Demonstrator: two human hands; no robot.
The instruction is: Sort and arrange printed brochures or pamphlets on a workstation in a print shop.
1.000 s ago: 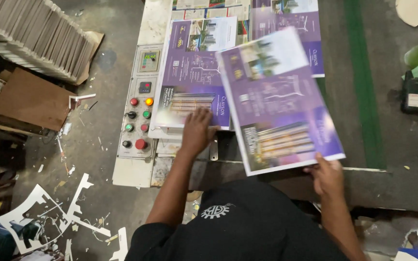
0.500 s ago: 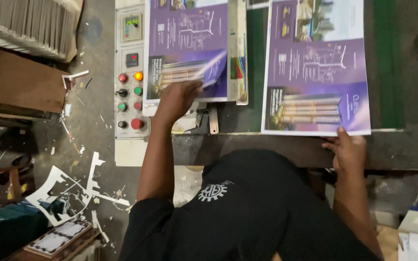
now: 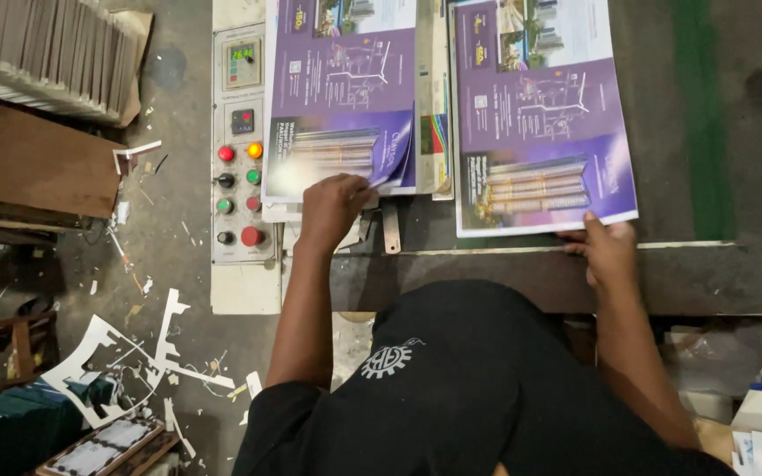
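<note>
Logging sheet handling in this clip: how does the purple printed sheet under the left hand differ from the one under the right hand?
The left sheet has its lower right corner curled up, lifted by the left hand; the right sheet lies flat, with the right hand pressing its lower edge. The left sheet sits on a stack beside the control panel; the right sheet lies on the dark table, slightly rotated. Both carry the same purple print with tower pictures.
</note>
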